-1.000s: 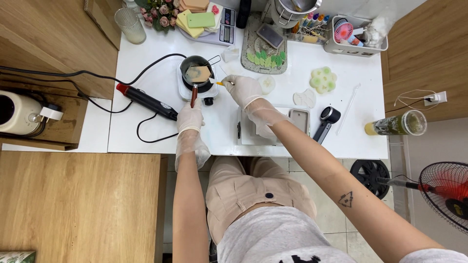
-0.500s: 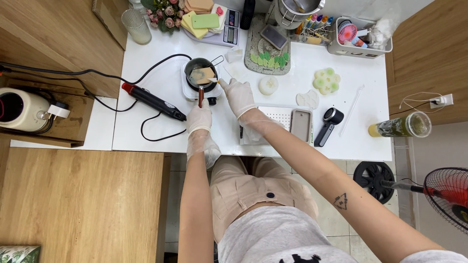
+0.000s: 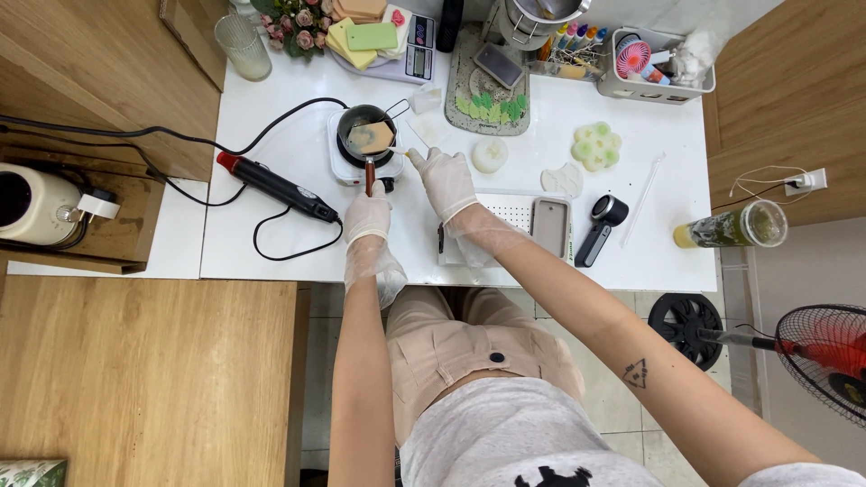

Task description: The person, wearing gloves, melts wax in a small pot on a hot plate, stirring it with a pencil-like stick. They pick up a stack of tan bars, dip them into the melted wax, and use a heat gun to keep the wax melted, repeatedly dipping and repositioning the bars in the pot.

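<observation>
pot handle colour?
Reddish-brown handle, gripped by the gloved left hand; head view shows it.

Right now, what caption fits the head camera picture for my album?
Gloved left hand grips the handle of a small pot on a white hot plate, while the gloved right hand holds a thin stick beside it.

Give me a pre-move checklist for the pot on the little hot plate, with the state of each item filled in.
1. Left hand has a grip on the pot handle: ok.
2. Small pot sits squarely on the white hot plate: ok.
3. Right hand holds a thin stick toward the pot: ok; whether its tip reaches the pot, cannot tell.
4. Both hands gloved: ok.
5. Block in the pot melted: not ok, a tan chunk is solid.
6. Black heat tool and its cord lie close beside the left hand: not ok.
</observation>
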